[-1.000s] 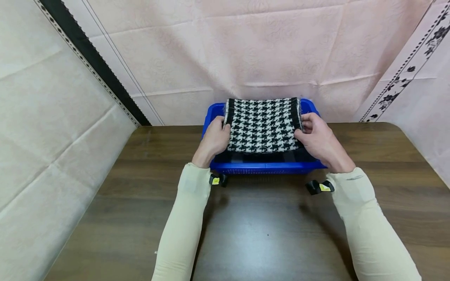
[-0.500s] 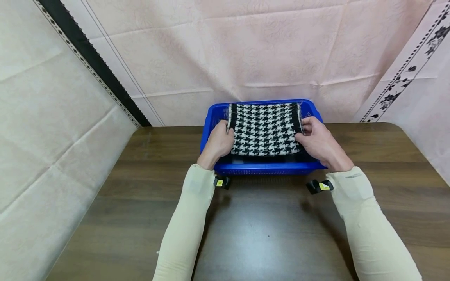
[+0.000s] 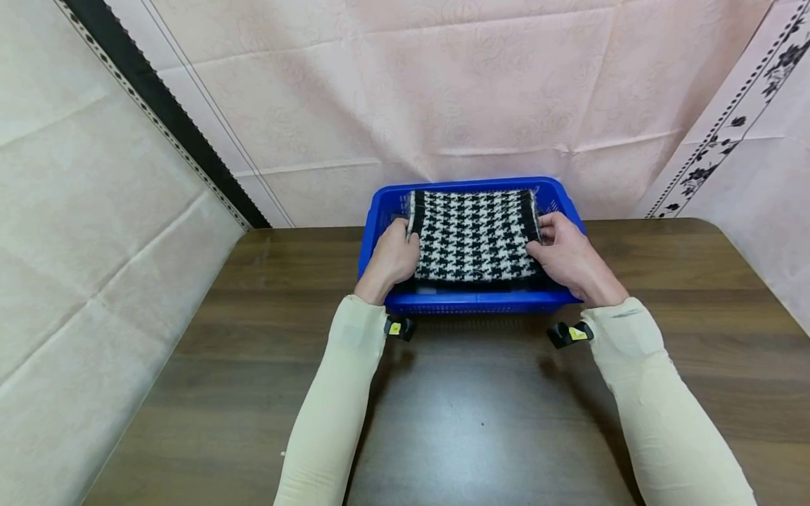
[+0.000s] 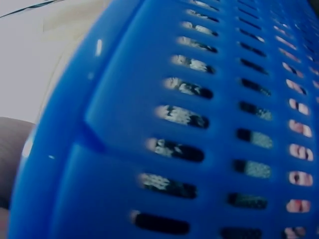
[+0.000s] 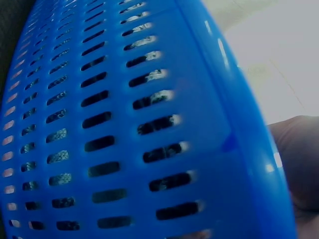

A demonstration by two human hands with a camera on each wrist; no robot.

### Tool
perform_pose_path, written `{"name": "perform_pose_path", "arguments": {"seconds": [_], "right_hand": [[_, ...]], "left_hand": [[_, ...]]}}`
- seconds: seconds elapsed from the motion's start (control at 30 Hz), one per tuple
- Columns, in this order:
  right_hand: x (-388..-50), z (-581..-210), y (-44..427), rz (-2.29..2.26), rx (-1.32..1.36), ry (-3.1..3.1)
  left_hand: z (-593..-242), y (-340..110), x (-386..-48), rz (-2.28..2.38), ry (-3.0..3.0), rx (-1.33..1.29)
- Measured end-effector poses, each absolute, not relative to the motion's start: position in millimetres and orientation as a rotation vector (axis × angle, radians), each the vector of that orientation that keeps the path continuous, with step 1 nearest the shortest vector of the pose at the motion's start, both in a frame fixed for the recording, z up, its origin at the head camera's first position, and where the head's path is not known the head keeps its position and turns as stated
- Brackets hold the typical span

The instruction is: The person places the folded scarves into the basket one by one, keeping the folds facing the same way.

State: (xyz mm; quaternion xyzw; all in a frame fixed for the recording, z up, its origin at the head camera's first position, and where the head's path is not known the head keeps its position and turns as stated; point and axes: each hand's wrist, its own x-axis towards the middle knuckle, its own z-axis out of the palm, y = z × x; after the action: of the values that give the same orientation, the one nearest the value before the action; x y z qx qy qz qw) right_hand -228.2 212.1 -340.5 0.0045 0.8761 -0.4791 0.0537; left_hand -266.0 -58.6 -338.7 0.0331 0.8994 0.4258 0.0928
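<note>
A folded black-and-white houndstooth cloth [image 3: 476, 235] lies inside a blue plastic basket [image 3: 481, 303] in the head view. My left hand [image 3: 394, 254] pinches the cloth's left edge, thumb on top. At the opposite edge my right hand [image 3: 568, 254] pinches it between thumb and fingers. Dark material shows beneath the cloth's front edge. In the left wrist view the slotted basket wall [image 4: 119, 119] fills most of the picture, with patterned fabric behind its slots. The right wrist view likewise shows the basket wall [image 5: 199, 149], and a bit of the hand [image 5: 301, 154] beyond the rim.
The basket stands at the back of a brown wooden table [image 3: 468, 407], close to a pale hanging cloth [image 3: 481, 91]. Another pale cloth [image 3: 95, 267] hangs along the left side. Small black cameras are strapped at both wrists.
The houndstooth cloth has gone down into the basket, its back edge now below the back rim. Both hands have lowered slightly with it, and the left has shifted a little to the right.
</note>
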Motion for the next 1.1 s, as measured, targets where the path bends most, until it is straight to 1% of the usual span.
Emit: {"name": "perform_pose_path", "arguments": {"seconds": [0.47,0.83,1.1], "right_hand": [[-227.8,-341.0,214.1,-1.367,0.002,2.650],[-228.8,-340.6,214.0,-1.331,0.027,2.647],[-229.0,-341.2,214.5,-1.236,0.046,2.683]], "left_hand": [[-342.0,-57.1,-266.8,1.240,2.652,0.044],[-341.5,-59.6,-267.3,1.268,2.680,0.076],[-342.5,-62.1,-269.3,1.142,2.649,0.056]]}}
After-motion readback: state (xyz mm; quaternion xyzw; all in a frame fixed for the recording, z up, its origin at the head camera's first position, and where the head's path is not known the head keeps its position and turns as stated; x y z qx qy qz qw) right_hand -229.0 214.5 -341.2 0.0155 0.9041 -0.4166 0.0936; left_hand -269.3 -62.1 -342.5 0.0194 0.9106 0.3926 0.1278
